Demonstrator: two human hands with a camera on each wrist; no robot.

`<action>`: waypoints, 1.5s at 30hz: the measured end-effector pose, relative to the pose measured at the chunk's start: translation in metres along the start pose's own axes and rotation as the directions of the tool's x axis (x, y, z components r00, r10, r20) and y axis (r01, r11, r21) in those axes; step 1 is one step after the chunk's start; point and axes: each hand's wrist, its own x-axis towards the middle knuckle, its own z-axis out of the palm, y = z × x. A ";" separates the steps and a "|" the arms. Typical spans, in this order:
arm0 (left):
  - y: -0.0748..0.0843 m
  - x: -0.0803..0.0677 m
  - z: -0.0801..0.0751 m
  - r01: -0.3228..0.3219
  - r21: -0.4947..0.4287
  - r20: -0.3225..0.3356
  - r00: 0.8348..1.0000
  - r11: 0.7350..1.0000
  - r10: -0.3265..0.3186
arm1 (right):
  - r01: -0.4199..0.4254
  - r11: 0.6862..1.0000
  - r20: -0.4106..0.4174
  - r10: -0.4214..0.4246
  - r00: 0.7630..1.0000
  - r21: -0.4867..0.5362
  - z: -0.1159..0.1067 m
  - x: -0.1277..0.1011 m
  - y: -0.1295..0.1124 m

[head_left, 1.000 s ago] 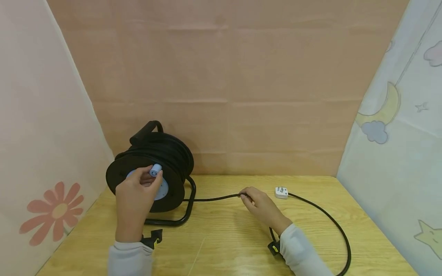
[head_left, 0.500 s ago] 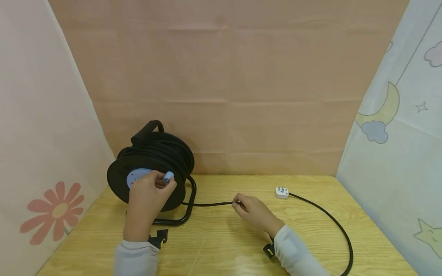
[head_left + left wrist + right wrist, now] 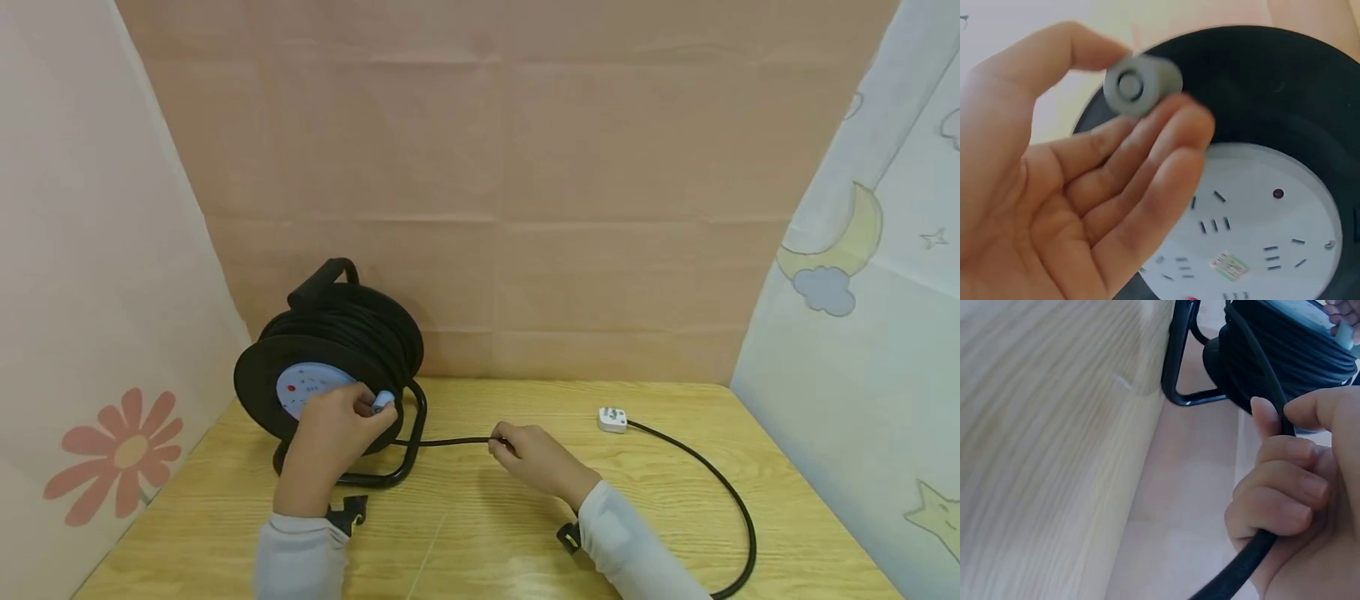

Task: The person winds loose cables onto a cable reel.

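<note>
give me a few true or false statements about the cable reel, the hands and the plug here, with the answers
1. The left hand pinches the pale blue crank knob on the cable reel. True.
2. The right hand rests flat on the table, holding nothing. False: its fingers are curled round the black cable.
3. The white plug lies on the wooden table. True.
4. The reel lies flat on its side. False: it stands upright in its black frame.
5. The plug is held in the right hand. False: it lies apart from it.
</note>
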 end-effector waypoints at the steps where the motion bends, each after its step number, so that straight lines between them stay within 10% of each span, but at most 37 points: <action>1: -0.002 0.000 0.000 0.012 -0.013 0.036 0.999 1.000 -0.011 | 0.006 1.000 0.001 -0.006 1.000 -0.005 0.000 0.002 -0.002; 6: -0.013 0.001 -0.002 0.041 -0.059 0.223 0.974 0.997 -0.027 | 0.022 1.000 0.034 -0.022 0.999 -0.008 0.004 0.012 -0.011; 14: -0.035 0.004 0.005 0.118 -0.134 0.474 0.879 0.984 -0.041 | -0.006 0.999 0.130 0.000 0.991 0.048 0.014 0.023 -0.025; 33: -0.079 0.003 0.028 0.349 -0.358 0.658 0.752 0.866 -0.031 | 0.050 0.998 0.231 -0.038 0.972 -0.047 0.028 0.025 -0.045; 45: -0.097 0.002 0.031 0.356 -0.332 0.687 0.725 0.873 -0.035 | 0.002 0.999 0.224 0.007 0.975 -0.038 0.006 -0.038 -0.017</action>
